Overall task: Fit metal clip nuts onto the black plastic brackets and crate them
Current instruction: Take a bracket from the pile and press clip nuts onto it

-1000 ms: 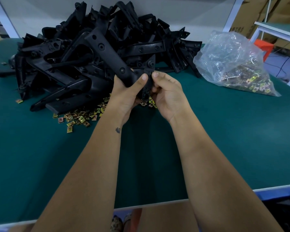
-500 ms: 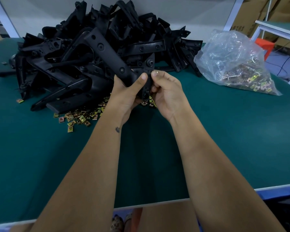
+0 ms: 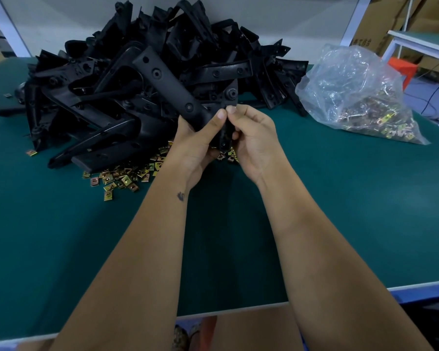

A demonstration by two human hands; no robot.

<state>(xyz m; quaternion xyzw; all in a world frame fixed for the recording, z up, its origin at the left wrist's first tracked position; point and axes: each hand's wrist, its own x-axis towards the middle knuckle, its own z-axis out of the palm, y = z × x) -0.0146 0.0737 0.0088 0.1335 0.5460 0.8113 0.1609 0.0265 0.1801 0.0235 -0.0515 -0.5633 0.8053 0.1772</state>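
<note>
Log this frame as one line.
stage: fitting clip nut | left hand: grips bracket | right hand: pinches at bracket's lower arm | loose clip nuts: on table | crate: not visible

Matt black plastic bracket (image 3: 173, 83), brassy shiny metal clip nuts (image 3: 122, 178), crinkled clear plastic bag (image 3: 347, 79)

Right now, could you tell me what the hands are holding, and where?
Both grip one black bracket: left hand round its lower stem, right hand pinching the short lower arm.
</note>
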